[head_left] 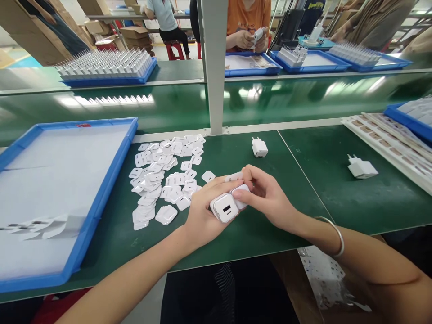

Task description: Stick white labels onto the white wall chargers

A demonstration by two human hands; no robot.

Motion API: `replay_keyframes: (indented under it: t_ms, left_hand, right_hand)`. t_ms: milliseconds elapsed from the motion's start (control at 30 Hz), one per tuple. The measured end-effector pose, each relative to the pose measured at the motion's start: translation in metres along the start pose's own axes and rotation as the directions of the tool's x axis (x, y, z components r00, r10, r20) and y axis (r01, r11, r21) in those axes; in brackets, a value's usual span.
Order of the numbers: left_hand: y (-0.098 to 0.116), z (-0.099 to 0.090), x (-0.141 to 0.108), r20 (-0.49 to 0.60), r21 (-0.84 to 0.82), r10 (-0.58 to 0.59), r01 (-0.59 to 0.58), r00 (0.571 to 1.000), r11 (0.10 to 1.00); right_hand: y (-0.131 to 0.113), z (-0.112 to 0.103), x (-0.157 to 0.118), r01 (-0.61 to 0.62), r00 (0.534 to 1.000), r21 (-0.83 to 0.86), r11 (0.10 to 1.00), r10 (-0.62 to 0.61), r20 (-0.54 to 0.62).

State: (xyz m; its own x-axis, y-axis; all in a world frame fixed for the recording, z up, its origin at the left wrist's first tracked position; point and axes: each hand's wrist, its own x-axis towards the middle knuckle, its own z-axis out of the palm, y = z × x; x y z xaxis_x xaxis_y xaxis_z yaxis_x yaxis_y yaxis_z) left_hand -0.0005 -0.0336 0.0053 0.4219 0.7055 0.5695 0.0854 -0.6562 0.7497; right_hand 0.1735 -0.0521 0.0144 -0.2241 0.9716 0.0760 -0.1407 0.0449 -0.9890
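Observation:
My left hand is closed around a white USB wall charger, its face with a dark port turned up towards me. A second white charger sits right beside it. My right hand pinches that second one, thumb on its face and fingers behind. Another small white piece shows at the left fingertips; its kind is unclear. Left of my hands lies a spread pile of thin white face plates on the green table. Beyond my right hand a white plug charger stands with its pins up.
Another charger lies at right, near a long white strip tray. A large blue-rimmed tray fills the left side. A white post rises behind the table. Across the green channel are charger-filled trays and a co-worker.

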Motion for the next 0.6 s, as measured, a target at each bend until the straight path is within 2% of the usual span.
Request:
replay_keyframes:
  t_ms: [100, 200, 333, 433, 500, 600]
  left_hand:
    - [-0.002, 0.003, -0.001, -0.022, 0.042, 0.001, 0.000, 1.000, 0.999]
    - [-0.005, 0.000, 0.004, -0.029, 0.016, -0.032, 0.032, 0.999, 0.999]
    - [-0.009, -0.008, 0.010, 0.055, -0.036, 0.038, -0.036, 0.998, 0.999]
    - [-0.013, -0.012, 0.010, 0.106, -0.029, 0.032, -0.029, 0.994, 0.999]
    - [-0.016, -0.014, 0.009, 0.120, 0.007, 0.004, -0.005, 0.993, 1.000]
    - [-0.019, -0.015, 0.008, 0.199, 0.094, -0.023, 0.004, 0.980, 0.996]
  right_hand:
    - [0.002, -0.002, 0.004, -0.076, 0.997, 0.112, 0.991, 0.073, 0.032]
    - [0.006, -0.007, 0.010, 0.003, 1.000, 0.135, 0.991, -0.004, 0.013]
    - [0.005, -0.016, 0.020, 0.034, 0.999, 0.137, 0.990, -0.030, -0.028]
    - [0.000, -0.022, 0.025, 0.020, 1.000, 0.033, 0.999, -0.020, -0.006]
    - [-0.003, -0.025, 0.026, 0.100, 0.995, -0.099, 0.990, -0.101, -0.005]
    - [-0.004, -0.029, 0.026, 0.233, 0.971, -0.351, 0.907, -0.234, 0.041]
